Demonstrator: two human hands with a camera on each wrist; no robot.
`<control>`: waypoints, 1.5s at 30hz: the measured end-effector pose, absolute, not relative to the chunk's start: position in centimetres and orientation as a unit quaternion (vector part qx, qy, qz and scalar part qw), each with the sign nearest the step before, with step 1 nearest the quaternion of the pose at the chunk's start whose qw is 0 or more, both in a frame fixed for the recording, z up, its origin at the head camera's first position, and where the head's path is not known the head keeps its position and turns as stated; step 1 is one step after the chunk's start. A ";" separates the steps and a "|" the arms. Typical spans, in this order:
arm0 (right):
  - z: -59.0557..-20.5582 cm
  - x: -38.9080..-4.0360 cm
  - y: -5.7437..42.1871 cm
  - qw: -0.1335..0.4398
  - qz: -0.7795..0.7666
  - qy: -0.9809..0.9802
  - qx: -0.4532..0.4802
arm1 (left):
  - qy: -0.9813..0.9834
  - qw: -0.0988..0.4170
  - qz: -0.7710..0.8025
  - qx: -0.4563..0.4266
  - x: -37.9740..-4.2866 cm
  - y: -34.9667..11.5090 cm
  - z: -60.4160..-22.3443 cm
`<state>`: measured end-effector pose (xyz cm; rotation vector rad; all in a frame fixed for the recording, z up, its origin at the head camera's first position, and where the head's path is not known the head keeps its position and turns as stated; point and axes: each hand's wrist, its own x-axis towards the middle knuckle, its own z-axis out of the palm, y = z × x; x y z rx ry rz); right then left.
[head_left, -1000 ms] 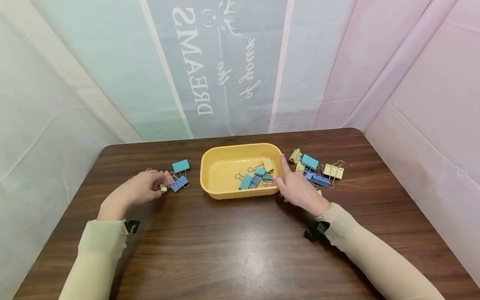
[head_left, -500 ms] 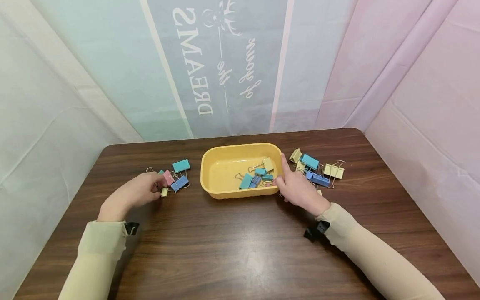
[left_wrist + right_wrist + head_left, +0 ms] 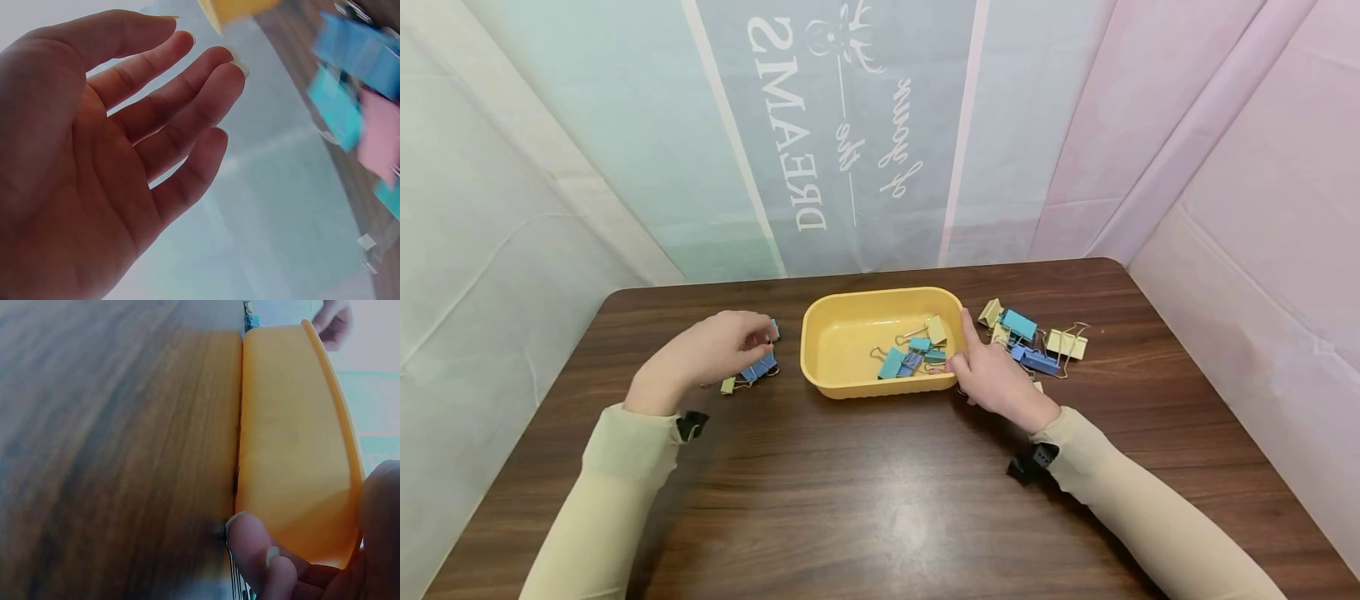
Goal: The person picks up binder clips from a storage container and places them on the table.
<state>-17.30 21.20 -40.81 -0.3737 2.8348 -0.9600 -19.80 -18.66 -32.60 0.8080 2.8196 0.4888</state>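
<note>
Binder clips (image 3: 891,363); backdrop (image 3: 1007,125) with mirrored "DREAMS"

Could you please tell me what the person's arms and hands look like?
The left sleeve and right sleeve are long, plain and pale cream. The left wrist device and right wrist device are small and black. The left grip and right grip are bare hands, ungloved. No cables show.
</note>
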 end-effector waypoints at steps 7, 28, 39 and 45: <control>-40.9 -17.3 21.3 0.061 -0.316 0.938 -0.130 | 0.927 0.081 0.122 0.344 -20.8 -13.4 -31.2; -40.8 -17.3 21.3 0.067 -0.319 0.937 -0.126 | 0.867 0.086 -0.102 0.481 -23.2 -2.5 -32.1; -40.7 -17.4 21.3 0.070 -0.318 0.938 -0.120 | 0.831 0.111 -0.179 0.514 -23.0 0.0 -33.8; -40.7 -17.4 21.3 0.072 -0.317 0.938 -0.119 | 0.834 0.128 -0.190 0.501 -23.1 0.5 -34.5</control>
